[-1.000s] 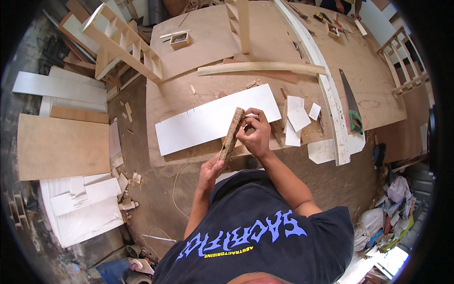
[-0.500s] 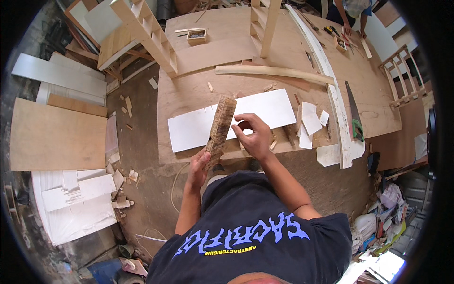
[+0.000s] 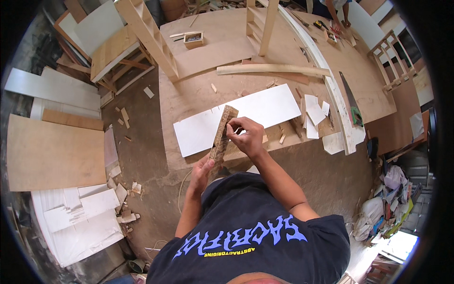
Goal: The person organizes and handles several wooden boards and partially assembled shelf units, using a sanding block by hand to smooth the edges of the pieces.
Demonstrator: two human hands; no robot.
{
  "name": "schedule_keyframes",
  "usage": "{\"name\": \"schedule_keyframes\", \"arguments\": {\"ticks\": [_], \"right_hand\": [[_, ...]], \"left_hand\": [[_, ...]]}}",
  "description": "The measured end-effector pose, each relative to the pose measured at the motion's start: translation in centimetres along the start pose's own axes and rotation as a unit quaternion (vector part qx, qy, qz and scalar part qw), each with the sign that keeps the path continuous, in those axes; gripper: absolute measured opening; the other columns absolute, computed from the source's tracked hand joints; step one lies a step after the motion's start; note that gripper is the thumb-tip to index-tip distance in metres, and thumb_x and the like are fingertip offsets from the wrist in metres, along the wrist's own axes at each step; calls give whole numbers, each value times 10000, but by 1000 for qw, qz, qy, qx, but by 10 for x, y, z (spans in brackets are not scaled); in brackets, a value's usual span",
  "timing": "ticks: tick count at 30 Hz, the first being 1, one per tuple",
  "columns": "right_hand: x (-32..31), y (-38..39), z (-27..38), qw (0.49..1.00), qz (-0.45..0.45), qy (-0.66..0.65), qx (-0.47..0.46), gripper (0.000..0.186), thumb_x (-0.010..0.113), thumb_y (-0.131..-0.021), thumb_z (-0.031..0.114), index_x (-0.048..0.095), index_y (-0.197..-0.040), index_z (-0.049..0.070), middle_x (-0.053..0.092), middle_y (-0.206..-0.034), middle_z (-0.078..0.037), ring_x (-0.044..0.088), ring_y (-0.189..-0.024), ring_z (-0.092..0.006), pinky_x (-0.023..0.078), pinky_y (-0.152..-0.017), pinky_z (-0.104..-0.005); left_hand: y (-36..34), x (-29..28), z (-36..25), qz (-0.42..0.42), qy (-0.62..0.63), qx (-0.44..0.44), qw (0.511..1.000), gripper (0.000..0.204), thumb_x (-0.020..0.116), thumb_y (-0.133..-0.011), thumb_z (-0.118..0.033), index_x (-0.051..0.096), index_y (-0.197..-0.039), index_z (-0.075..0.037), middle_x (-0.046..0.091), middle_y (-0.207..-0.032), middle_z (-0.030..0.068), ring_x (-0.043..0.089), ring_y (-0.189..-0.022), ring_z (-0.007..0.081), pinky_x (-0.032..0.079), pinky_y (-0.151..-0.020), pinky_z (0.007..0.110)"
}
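In my left hand [image 3: 201, 171] is the lower end of a rough brown piece of wood [image 3: 220, 137], dark and textured along one side. It stands tilted upright in front of my chest, over the near edge of the workbench. My right hand [image 3: 248, 136] is closed in a pinch against the upper right side of that piece; whatever its fingertips hold is too small or hidden to make out. Behind the piece lies a white board [image 3: 269, 110], partly covered by it.
On the plywood bench [image 3: 208, 94] lie a curved wooden strip [image 3: 274, 71], white offcuts [image 3: 313, 110], a long white beam [image 3: 333, 90] and a handsaw [image 3: 352, 102]. A small wooden box [image 3: 193, 40] and ladder-like frames [image 3: 151, 42] stand farther back. Another person's hand [image 3: 336, 28] works far right.
My right hand has come in against the wood's side, its fingers closing from a loose curve into a pinch. The wood has turned and dropped slightly. My view has shifted a little.
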State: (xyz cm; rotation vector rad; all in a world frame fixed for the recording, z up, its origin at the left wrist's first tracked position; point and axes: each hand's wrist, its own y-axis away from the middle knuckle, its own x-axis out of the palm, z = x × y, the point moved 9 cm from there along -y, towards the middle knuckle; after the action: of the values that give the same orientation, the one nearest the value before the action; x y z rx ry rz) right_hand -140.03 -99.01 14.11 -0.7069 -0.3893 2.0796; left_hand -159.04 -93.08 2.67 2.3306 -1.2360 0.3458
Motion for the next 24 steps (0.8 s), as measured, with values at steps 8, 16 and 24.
{"name": "schedule_keyframes", "arguments": {"ticks": [8,16,24], "right_hand": [[22,16,-8,999,19,10,44,90,739,-790,37,685,-862,37,683,-763,-82,668,-620,-161,549,-570,-294],[27,22,-3,998,-4,-28,56,208,809,-808,89,727,-991,34,736,-940,-102,736,-758,-158,602,-610,-263],[34,26,-2,999,-14,13,37,78,776,-805,88,726,-848,46,710,-743,-72,669,-605,-128,537,-555,-260]], "left_hand": [[6,-18,-7,20,0,-14,1000,671,610,-955,-435,532,-1362,93,651,-1237,188,644,-1123,278,518,-971,415],[8,-32,-1,35,30,-15,999,598,609,-984,-359,538,-1407,57,651,-1283,108,625,-1123,189,505,-952,347],[13,-42,-2,16,-30,-5,999,619,579,-979,-391,532,-1365,92,658,-1236,171,651,-1105,262,514,-977,395]]}}
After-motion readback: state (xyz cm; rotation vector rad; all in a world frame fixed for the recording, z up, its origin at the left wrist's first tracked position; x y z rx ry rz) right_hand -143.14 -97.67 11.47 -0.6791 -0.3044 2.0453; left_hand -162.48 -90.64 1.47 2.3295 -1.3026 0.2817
